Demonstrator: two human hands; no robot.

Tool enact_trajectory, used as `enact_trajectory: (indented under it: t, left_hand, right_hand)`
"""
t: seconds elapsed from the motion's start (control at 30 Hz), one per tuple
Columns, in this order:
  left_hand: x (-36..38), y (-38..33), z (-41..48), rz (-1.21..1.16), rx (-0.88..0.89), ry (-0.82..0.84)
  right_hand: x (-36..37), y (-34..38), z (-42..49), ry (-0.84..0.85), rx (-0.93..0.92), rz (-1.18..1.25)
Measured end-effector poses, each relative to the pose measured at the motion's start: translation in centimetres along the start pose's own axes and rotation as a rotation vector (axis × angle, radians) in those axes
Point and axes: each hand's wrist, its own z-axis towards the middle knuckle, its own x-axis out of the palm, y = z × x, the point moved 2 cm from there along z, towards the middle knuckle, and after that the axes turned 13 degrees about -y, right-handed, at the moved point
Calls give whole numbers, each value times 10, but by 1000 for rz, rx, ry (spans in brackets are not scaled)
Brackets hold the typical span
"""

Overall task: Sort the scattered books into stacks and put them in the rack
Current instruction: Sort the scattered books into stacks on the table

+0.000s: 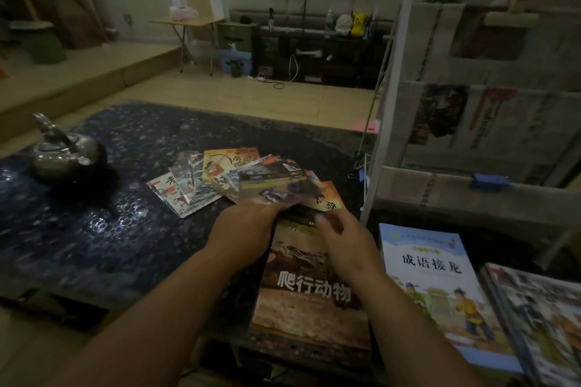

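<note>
Several thin picture booklets [201, 179] lie fanned out on the dark table [94, 229]. My left hand [248, 229] grips the near edge of a dark booklet [273, 185] lifted slightly over the pile. My right hand [342, 239] hovers beside it with its fingers loosely curled, over a brown reptile book [308, 302] that lies flat at the table's front. A blue-covered book [440, 286] lies to the right of it, and a stack of magazines [540, 317] sits at the far right. The white rack [390, 104] stands at the right, lined with newspaper.
A metal kettle [63, 151] stands on the table's left side. Beyond the table lie a wooden floor, a small folding table [188, 22] and a dark cabinet [314, 53] against the back wall. A raised wooden step runs along the left.
</note>
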Motion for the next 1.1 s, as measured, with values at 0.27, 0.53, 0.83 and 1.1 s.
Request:
enact_trajectory:
  t: [0.27,0.53,0.83,1.1]
  left_hand:
    - [-6,-23,-2,0,142,136]
    - [0,-14,-7,-245,-81,25]
    - [26,17,-7,-600,-854,230]
    - [10,10,-6,-556,-843,648]
  right_hand:
    - [-8,-5,9,-125,244,200]
    - [-15,-11,12,25,257,-8]
    - [3,-10,-7,200,44,-578]
    - [8,-8,-7,219,-169,-435]
